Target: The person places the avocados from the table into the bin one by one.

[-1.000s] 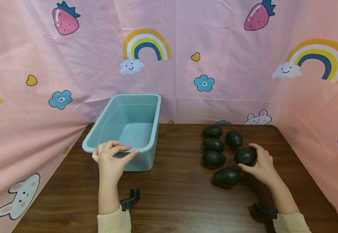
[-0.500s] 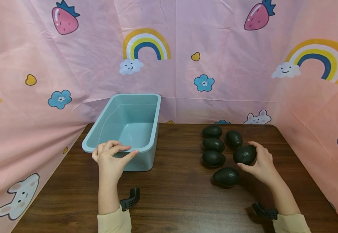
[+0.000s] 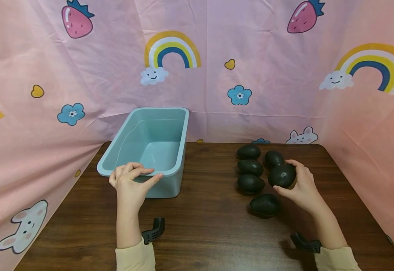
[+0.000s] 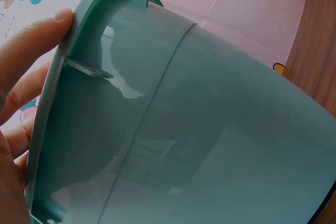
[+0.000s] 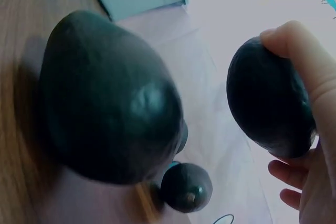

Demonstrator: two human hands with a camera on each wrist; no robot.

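My right hand pinches a dark green avocado between thumb and fingers at the right of the table. In the right wrist view the held avocado appears raised, away from the brown wood. Left of it, three avocados stand in a column, the middle one between two others. Another avocado lies just behind the held one, and one more lies nearer the front. My left hand grips the near rim of a light blue plastic bin, fingers over the edge.
The bin stands at the back left of the dark wooden table, with nothing visible inside. A pink printed cloth hangs close behind the table and along both sides. Each wrist wears a black camera mount.
My right hand has moved the held avocado slightly up and to the left in the head view, nearer the one behind it. The left hand stays on the bin's rim.
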